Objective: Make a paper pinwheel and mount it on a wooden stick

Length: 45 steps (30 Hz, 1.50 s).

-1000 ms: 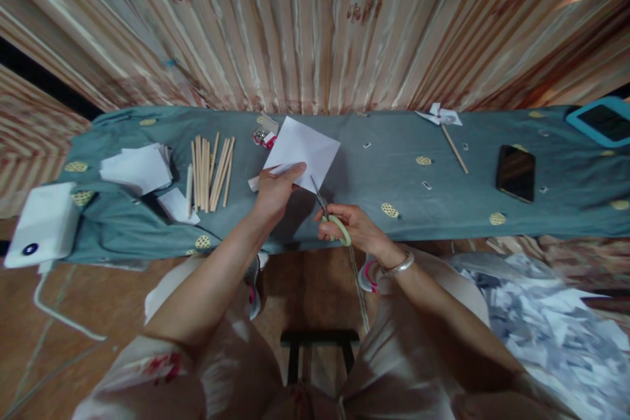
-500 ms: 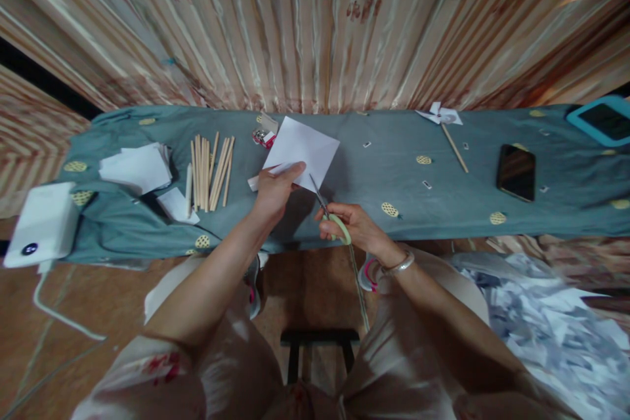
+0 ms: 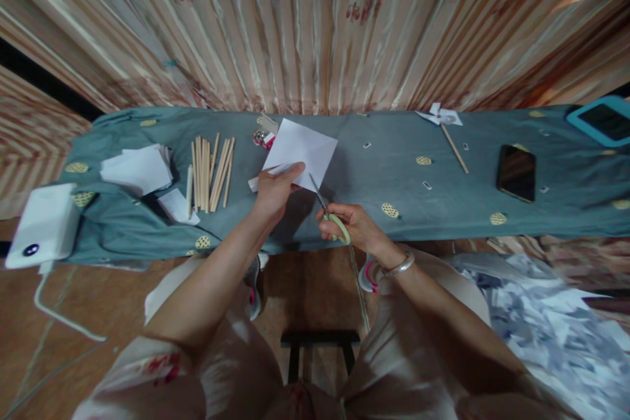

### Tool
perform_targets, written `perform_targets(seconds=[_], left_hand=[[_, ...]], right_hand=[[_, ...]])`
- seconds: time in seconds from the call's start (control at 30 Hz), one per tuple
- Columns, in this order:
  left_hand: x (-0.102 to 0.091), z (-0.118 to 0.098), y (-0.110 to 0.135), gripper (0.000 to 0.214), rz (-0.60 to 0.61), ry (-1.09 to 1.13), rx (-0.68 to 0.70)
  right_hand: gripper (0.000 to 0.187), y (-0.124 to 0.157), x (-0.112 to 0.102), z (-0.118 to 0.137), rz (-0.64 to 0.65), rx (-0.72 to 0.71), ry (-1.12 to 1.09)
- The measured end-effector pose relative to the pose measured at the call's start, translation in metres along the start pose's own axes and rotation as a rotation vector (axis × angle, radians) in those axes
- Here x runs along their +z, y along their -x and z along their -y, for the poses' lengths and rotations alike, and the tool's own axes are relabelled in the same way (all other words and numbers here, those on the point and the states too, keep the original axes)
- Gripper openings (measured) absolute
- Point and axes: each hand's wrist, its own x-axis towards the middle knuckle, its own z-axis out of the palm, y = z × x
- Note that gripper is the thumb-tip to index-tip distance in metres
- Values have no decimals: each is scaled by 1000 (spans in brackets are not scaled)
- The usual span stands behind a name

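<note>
Cutting at a paper square (image 3: 302, 149) over the counter (image 3: 394, 170)

Little has changed in the last second. Both hands sit where they were, and the paper square's right corner has drawn in only a touch. The left hand (image 3: 273, 193) pinches the square's near edge, its fingers (image 3: 290, 174) closed on the sheet, holding it tilted just above the cloth-covered counter. The right hand (image 3: 352, 226) is curled shut around the green handles of the scissors (image 3: 319, 200). The blades point up and left to the paper's lower edge, but I cannot tell whether they are parted. Wooden sticks (image 3: 211, 170) and a stack of white sheets (image 3: 138, 167) lie to the left, and a phone (image 3: 515, 172) lies well off to the right.
</note>
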Motion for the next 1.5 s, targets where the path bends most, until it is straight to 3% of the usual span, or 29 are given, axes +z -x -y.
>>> perform_targets(seconds=[1.5], left_hand=[[4,-5,5,31,14,23,-15]], right_hand=[[45,-4,-2,-5,-71,-4,-25]])
